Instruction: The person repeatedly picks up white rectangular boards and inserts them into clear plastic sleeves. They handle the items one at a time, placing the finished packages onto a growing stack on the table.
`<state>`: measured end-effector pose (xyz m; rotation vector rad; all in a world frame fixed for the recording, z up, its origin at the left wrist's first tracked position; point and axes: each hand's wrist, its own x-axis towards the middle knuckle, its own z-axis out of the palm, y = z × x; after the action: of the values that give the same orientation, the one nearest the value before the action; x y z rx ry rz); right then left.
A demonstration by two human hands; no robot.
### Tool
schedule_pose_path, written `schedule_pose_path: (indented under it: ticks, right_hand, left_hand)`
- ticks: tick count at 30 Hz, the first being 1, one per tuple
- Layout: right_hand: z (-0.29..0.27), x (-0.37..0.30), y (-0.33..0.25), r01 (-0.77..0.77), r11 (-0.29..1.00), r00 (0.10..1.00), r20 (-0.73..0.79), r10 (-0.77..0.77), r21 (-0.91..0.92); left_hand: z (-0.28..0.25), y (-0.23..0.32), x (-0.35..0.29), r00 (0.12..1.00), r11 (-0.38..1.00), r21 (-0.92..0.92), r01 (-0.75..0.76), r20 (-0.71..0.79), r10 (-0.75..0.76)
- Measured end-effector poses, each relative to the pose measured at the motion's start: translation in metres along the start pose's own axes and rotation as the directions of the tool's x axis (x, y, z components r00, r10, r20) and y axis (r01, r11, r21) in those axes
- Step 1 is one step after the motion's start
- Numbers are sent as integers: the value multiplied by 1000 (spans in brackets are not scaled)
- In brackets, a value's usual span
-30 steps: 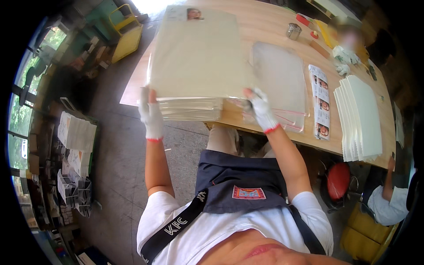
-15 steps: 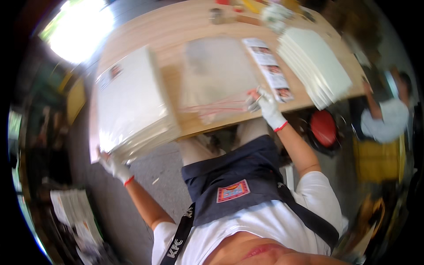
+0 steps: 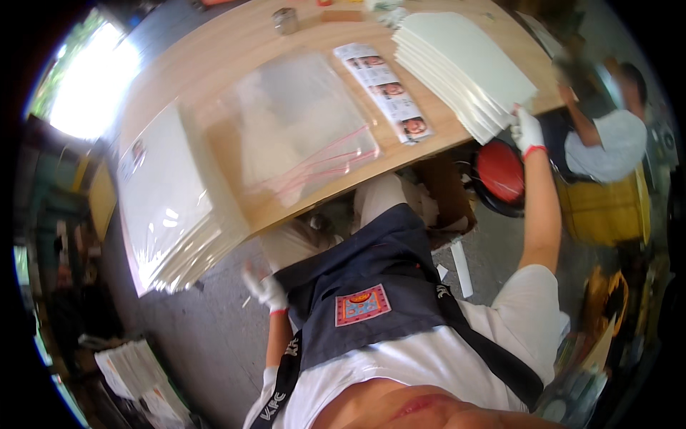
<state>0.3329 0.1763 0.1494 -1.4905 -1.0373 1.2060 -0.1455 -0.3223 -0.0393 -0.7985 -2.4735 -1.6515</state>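
My right hand, in a white glove with bare fingertips and a red cuff, has its fingers closed at the near right corner of a fanned stack of white sheets. Off the table's near edge, my left hand, gloved alike, hangs beside my apron; it is slightly blurred, holds nothing, and its fingers are apart. Clear plastic bags with red seal lines lie flat on the middle of the table. Between bags and sheets is a pile of printed label strips. A thick pile of plastic-wrapped white sheets fills the left side.
The wooden table carries a small metal tin at the back. A red round stool stands by the right edge, near a seated person. Under the table is a cardboard box. Stacked papers lie at lower left.
My right hand has moved from the plastic bags to the corner of the white sheet stack. My left hand has left the wrapped pile and come back toward my body. The view has shifted right.
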Motion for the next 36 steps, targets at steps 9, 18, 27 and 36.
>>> schedule_pose_path:
  ticks: [9,18,27,36]
  right_hand:
    - [-19,108,-24,-89,934,979,202,18,347]
    - [5,-91,3,-85,878,923,370,-110,472]
    - [8,-160,121,-486,850,772,557,307,205]
    - [56,-227,133,-599,679,739,619,266,423]
  left_hand:
    - [127,147,123,726,791,232,-567,594,346]
    - [158,124,173,655,638,396,-660,719,231]
    - [152,105,168,742,881,113,-459,594,310]
    - [144,131,172,716,958,-279,61,682,153]
